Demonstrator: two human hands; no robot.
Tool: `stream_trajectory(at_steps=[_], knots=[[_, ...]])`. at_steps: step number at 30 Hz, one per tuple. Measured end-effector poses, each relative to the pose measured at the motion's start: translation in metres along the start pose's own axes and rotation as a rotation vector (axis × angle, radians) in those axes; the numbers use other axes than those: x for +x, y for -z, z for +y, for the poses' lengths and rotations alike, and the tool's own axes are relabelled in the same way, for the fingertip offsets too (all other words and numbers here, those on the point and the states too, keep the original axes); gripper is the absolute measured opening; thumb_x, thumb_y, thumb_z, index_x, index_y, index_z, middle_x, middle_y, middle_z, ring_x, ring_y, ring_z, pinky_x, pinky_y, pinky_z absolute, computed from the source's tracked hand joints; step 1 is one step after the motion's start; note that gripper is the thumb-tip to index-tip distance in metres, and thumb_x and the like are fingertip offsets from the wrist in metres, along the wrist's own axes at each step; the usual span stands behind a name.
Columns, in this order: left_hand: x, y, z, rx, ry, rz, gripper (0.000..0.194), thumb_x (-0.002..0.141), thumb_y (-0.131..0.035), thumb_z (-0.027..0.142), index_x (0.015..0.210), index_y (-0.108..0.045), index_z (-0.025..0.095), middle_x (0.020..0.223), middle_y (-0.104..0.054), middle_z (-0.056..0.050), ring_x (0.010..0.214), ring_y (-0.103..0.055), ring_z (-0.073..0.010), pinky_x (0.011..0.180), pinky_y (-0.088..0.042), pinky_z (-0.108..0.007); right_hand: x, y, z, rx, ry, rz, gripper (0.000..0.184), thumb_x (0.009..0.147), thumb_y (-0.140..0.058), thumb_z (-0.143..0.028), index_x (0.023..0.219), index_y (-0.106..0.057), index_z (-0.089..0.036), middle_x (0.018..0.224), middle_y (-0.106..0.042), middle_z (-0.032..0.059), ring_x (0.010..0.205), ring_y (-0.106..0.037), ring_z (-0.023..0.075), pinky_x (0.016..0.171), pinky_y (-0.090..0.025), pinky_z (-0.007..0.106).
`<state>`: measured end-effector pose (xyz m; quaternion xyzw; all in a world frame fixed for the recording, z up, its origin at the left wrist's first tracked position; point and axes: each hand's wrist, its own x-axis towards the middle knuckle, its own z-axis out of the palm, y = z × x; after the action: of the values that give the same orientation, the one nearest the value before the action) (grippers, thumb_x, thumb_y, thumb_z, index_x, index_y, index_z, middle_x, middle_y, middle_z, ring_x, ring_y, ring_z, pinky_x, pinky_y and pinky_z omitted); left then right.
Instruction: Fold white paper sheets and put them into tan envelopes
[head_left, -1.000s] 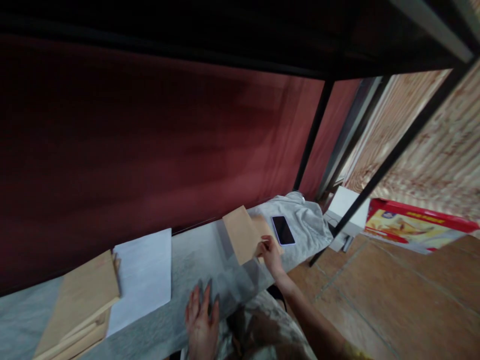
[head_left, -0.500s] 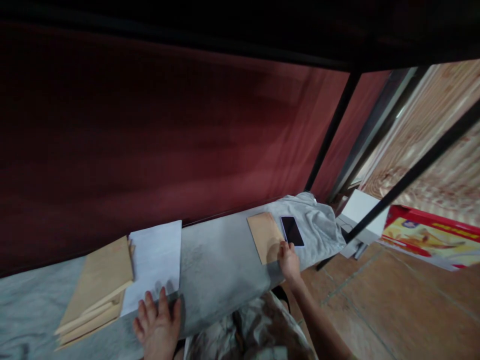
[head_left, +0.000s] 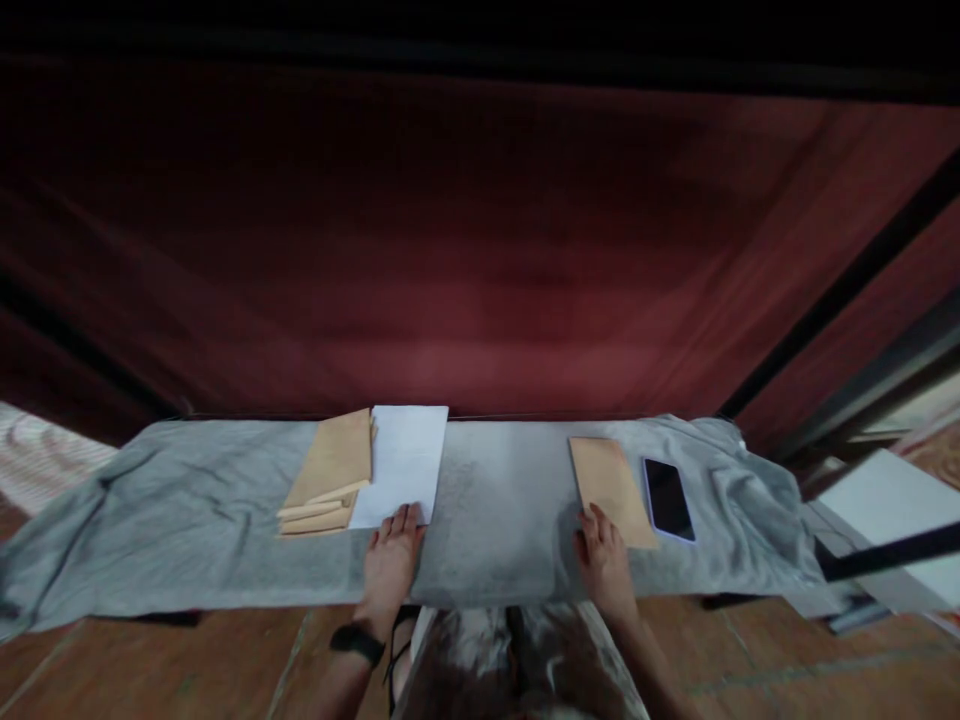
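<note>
My left hand [head_left: 392,562] lies open, its fingertips resting on the lower edge of a white sheet of paper [head_left: 409,455]. Left of the sheet, and partly over it, is a stack of brown paper envelopes [head_left: 330,465]. My right hand [head_left: 604,565] is at the lower left edge of a single brown envelope [head_left: 611,485]. Its fingers are loosely extended over that edge, without a visible grip. To the right of this envelope lies a smartphone [head_left: 670,500] with a dark screen and a pale purple rim.
Grey cloth [head_left: 502,540] covers the long narrow surface, with folds at both ends. A dark red panel [head_left: 480,300] rises behind it. Black frame bars [head_left: 840,290] slant up at the sides. A white box [head_left: 900,510] stands at the right, above the tiled floor [head_left: 247,660].
The view has swung left and levelled. My right hand has shifted from the single envelope's right side to its lower left edge. My left hand has moved onto the white sheet's lower edge.
</note>
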<state>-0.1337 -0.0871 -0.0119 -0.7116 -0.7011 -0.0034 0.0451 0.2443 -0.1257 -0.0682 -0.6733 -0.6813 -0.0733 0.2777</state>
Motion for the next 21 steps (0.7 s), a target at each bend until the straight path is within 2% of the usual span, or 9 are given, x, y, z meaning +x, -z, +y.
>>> stream_trajectory(at_steps=[4,8,11,15,21], knots=[[0.008,0.004,-0.004,0.017,-0.070,-0.049,0.042,0.101,-0.041,0.019,0.138,-0.059,0.021,0.144,-0.060,-0.011,0.128,-0.057,-0.0271,0.102,-0.048,-0.041,-0.015,-0.011,-0.018,-0.007,-0.017,-0.052,0.041,0.099,-0.035,-0.021,0.132,-0.058,-0.019,0.135,-0.062,0.0137,0.125,-0.054,0.0281,0.104,-0.041,0.046],[0.010,0.005,-0.009,0.025,-0.188,-0.072,0.052,0.094,-0.036,0.003,0.137,-0.059,0.020,0.142,-0.061,-0.011,0.128,-0.056,-0.0238,0.103,-0.048,-0.040,-0.017,-0.009,-0.020,-0.011,-0.061,-0.085,0.044,0.097,-0.035,-0.022,0.135,-0.058,-0.019,0.137,-0.062,0.0126,0.127,-0.053,0.0278,0.107,-0.038,0.046],[0.011,0.009,-0.013,-0.009,-0.264,-0.051,0.055,0.090,-0.035,-0.003,0.134,-0.059,0.020,0.138,-0.062,-0.010,0.126,-0.056,-0.0215,0.103,-0.048,-0.037,-0.016,-0.006,-0.019,0.001,-0.050,-0.099,0.046,0.096,-0.036,-0.020,0.135,-0.058,-0.021,0.137,-0.063,0.0116,0.126,-0.054,0.0276,0.107,-0.037,0.046],[0.012,0.014,-0.013,-0.063,-0.273,-0.026,0.046,0.092,-0.037,0.001,0.128,-0.061,0.016,0.126,-0.067,-0.011,0.120,-0.060,-0.0225,0.098,-0.049,-0.035,-0.017,-0.007,-0.020,0.006,-0.050,-0.086,0.047,0.095,-0.037,-0.020,0.136,-0.058,-0.020,0.137,-0.062,0.0117,0.126,-0.053,0.0281,0.108,-0.036,0.046],[0.014,0.012,-0.009,-0.263,-0.122,0.030,0.030,0.101,-0.038,0.018,0.103,-0.068,0.017,0.105,-0.072,-0.007,0.104,-0.066,-0.0218,0.090,-0.051,-0.032,-0.018,-0.008,-0.020,-0.013,-0.049,-0.096,0.047,0.094,-0.037,-0.020,0.136,-0.058,-0.018,0.137,-0.063,0.0124,0.126,-0.053,0.0274,0.107,-0.037,0.044]])
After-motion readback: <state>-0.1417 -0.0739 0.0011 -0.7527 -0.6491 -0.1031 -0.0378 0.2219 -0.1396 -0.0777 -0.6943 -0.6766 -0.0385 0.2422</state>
